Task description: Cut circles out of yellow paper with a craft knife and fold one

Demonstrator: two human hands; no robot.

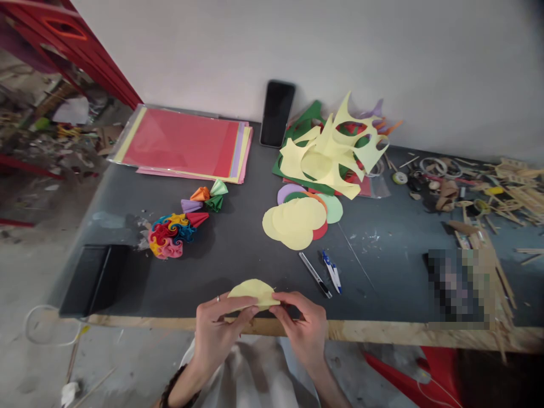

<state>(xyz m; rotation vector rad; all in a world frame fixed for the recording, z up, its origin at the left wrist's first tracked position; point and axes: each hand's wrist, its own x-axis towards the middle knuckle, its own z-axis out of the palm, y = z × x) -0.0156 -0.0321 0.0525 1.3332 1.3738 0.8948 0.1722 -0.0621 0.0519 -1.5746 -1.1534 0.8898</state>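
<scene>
Both hands pinch one pale yellow paper circle (254,288) over the table's front edge. My left hand (219,323) grips its left and lower part between thumb and fingers. With thumb and fingertips, my right hand (302,323) pinches the right edge. The circle's near side looks bent or folded, partly hidden by the fingers. Beyond the hands lie overlapping paper circles, pale yellow (295,221) on top, with lilac, green, orange, red and mint ones showing beneath. A utility knife (315,275) and a blue-and-white compass (332,272) rest right of the hands.
Curled paper pieces (172,235) and small folded cones (215,198) sit left. Behind are a pack of coloured sheets (182,141), a phone (277,113) against the wall and cut paper scraps (331,153). A black box (93,280) stands front left; wood sticks (510,187) clutter the right.
</scene>
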